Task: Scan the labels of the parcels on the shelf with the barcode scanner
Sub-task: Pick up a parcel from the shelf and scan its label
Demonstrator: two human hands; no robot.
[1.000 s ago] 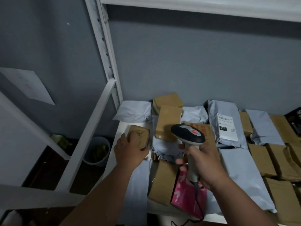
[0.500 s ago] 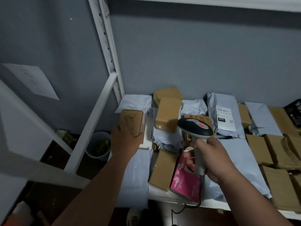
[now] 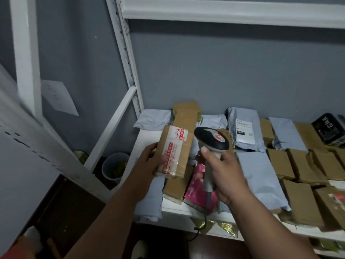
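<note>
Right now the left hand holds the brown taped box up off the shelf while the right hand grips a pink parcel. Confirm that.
Not quite. The left hand does hold the brown taped box up off the shelf, but the right hand grips the barcode scanner, not a pink parcel. The pink parcel lies on the shelf under it, as the head view shows.

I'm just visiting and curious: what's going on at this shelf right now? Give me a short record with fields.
Left hand: grips a brown box with red-printed clear tape, lifted off the shelf
Right hand: holds the barcode scanner by its handle
Scanner head: just right of the held box
Shelf contents: brown boxes, grey mailer bags, a pink packet
Readable label: white one on an upright grey bag
Below, left: a bin
</note>
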